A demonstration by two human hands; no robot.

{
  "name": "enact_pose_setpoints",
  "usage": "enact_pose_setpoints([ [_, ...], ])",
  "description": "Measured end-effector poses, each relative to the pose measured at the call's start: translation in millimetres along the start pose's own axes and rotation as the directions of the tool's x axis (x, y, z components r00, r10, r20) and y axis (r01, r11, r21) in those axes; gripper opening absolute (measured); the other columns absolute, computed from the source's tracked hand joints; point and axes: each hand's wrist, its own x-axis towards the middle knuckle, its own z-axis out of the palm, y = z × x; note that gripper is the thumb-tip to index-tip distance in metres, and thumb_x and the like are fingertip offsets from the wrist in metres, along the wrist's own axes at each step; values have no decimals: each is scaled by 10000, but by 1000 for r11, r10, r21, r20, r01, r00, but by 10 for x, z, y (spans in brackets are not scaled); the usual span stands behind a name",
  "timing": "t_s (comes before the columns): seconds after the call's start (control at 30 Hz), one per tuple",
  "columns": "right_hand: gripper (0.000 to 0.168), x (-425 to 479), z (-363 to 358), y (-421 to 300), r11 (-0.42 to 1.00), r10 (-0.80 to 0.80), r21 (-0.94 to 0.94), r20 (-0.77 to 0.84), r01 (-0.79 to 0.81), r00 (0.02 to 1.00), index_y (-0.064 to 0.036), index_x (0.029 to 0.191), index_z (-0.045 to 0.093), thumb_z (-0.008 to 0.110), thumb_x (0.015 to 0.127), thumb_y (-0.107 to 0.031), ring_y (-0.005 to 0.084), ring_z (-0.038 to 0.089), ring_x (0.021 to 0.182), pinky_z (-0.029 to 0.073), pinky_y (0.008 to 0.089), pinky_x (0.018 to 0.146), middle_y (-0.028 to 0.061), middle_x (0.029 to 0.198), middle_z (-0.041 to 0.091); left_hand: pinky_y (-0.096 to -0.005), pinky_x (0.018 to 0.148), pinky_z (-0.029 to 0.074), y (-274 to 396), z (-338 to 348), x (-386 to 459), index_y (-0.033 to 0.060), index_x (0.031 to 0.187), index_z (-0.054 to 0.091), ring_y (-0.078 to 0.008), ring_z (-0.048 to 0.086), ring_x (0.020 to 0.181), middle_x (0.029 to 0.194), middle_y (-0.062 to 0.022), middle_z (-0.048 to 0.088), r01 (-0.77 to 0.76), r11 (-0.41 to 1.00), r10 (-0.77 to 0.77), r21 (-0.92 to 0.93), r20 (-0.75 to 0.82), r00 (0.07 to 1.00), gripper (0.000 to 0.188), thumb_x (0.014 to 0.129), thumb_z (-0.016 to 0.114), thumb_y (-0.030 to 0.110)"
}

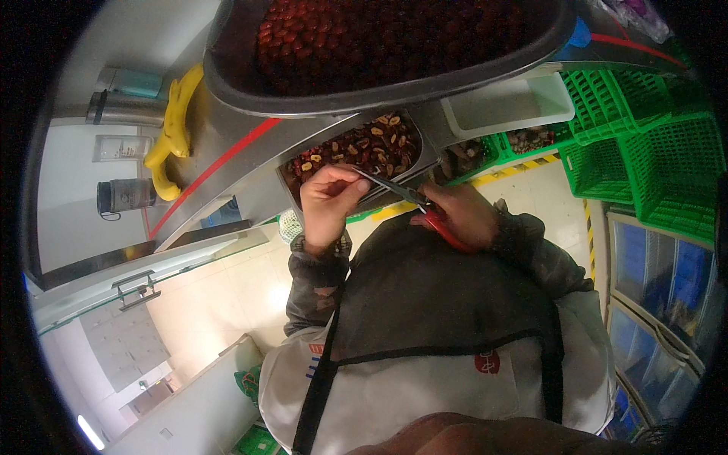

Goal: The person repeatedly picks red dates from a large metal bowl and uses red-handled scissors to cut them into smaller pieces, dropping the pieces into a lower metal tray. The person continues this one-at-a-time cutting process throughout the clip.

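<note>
My right hand (463, 210) grips red-handled scissors (446, 228), whose blades point up and left toward my other hand. The fingertips of my left hand (333, 196) are pinched together close to the blade tips; whatever lies between them is too small to tell. Beneath and beyond both hands is a metal tray (425, 149) holding cut dark-red dried fruit (364, 145), with pale cut faces among the pieces. A large dark basin (364, 105) full of whole red fruit (296, 40), which look like jujubes, stands on the counter past the tray.
Bananas (177, 122) lie on the steel counter (227, 122) at the left, near a metal flask (128, 108) and a dark-lidded jar (126, 195). A white plastic tub (512, 108) and green plastic crates (603, 108) are on the right. Glass-doored cabinets (654, 318) stand at the lower right.
</note>
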Motion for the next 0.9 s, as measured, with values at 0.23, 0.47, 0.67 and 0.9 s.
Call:
enact_pose_setpoints([
  [0.23,365,10,-197,-179,981,175,80,54,-179,983,-16,1026,526,655,851,-309,262,582,662,456,349,609,159,741,585,-230,524,380,-165,-83,100,34,955,557,-81,498,613,886,-59,624,77,909,-193,-409,-251,949,133,888,606,139],
  [0.47,430,-60,-153,-98,978,178,122,-54,-171,983,-22,952,523,631,845,-425,365,615,618,472,446,579,185,677,605,-372,962,420,-306,-285,82,-26,1001,516,-266,537,1003,1026,-140,562,200,541,-347,-817,0,938,226,778,530,-64],
  [0.67,450,-73,-133,-110,973,209,88,48,-212,977,-13,1118,481,667,845,-319,256,583,674,469,348,624,148,771,582,-407,1053,381,-293,-183,60,-45,975,541,-284,540,1057,1053,-148,567,141,559,-281,-817,-26,959,142,844,490,-70],
  [0.9,477,-39,-98,-173,990,132,48,8,-133,991,-1,1133,476,673,839,-321,281,594,696,474,357,641,165,813,599,-402,1067,379,-254,5,102,-76,1046,544,-283,537,1105,1060,-171,598,137,546,-272,-826,-20,962,194,941,436,47],
])
